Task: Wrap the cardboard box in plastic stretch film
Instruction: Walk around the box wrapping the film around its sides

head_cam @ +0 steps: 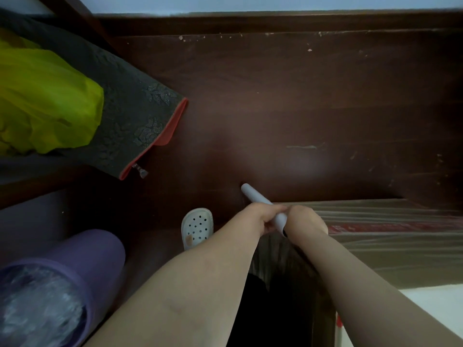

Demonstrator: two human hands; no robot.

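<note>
**At box (390,249) end: two-handed grip on tube (251,194)**

Left hand (263,217) and right hand (307,221) both clench the pale tube, fingers curled round it, knuckles nearly touching. The tube is tilted, and its free end points up-left past the left hand, over the dark wood floor (275,108).

Film (274,256) hangs in streaky folds just below the hands (cannot tell where it leaves the tube). The box sits at right, just beside the right hand. Its top and its red-printed band lie under glossy film layers.

Surroundings:
- White clog (198,227) on the floor, just left of the left forearm.
- Purple roll (82,259) at lower left, with crinkled clear plastic in its open end.
- Green bag (45,101) at upper left, resting on a dark patterned mat (130,113) with red edging.
</note>
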